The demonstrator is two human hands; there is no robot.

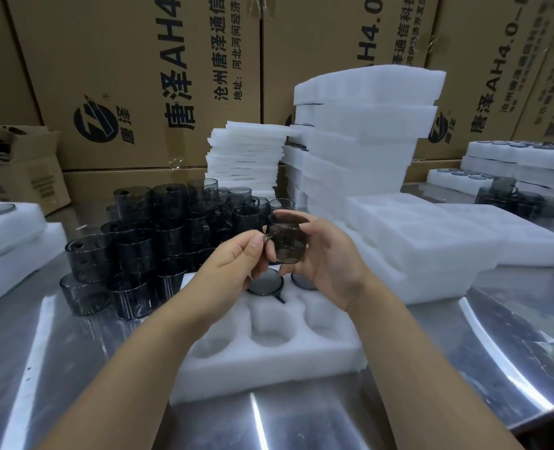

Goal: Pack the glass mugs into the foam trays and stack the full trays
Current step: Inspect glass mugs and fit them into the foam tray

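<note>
The left hand (pixel 236 258) pinches the handle of the mug (pixel 287 241) and the right hand (pixel 330 264) grips its body, roughly upright, above the far row of the tray (pixel 269 368); empty pockets (pixel 270 339) lie nearer the person on the bench (pixel 74 368).

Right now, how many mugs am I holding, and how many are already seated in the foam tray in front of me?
Held mug: 1
Seated mugs in the front foam tray: 2 in view
Total: 3, though part of the tray is hidden.
</note>
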